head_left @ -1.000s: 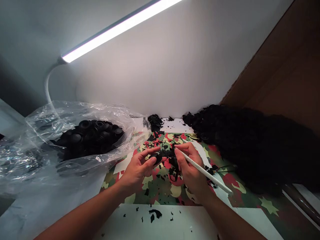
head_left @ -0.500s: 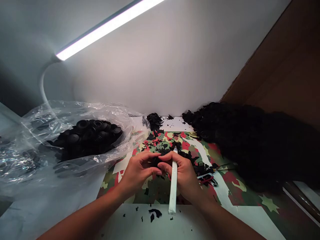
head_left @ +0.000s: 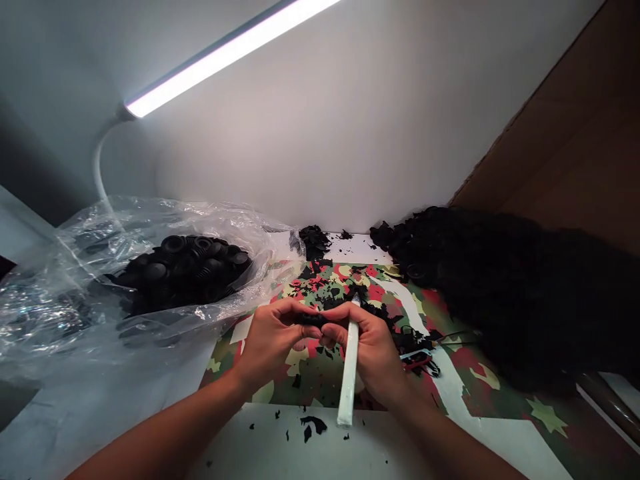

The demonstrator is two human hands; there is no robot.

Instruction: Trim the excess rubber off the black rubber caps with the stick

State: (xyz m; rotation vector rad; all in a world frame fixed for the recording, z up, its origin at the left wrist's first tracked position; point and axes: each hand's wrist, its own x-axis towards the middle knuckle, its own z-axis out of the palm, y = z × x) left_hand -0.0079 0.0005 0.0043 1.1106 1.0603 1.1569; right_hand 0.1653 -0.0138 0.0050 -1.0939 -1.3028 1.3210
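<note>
Over the middle of the mat, my left hand [head_left: 270,340] is closed, pinching a small black ribbed rubber part [head_left: 313,319] between thumb and fingertips. My right hand [head_left: 370,347] is also closed and meets it from the other side, its thumb and forefinger at the part's right end. Lying across that hand is a slim tool with a white handle [head_left: 349,373], its butt pointing toward me. The narrow tip points away, against black scraps, so its exact kind is hard to make out. My fingers cover much of the part.
A clear plastic bag [head_left: 240,220] at left holds a heap of round black rubber parts [head_left: 185,267]. A large black pile [head_left: 500,287] fills the right, beside a cardboard panel [head_left: 565,133]. Black scraps [head_left: 314,427] litter the camouflage-patterned mat [head_left: 280,393]. A tube lamp [head_left: 230,60] hangs above.
The view has shifted slightly, moving the scene to the right. Between my fingertips the black part now shows more plainly; both hands stay together and the white-handled tool remains in my right hand.
</note>
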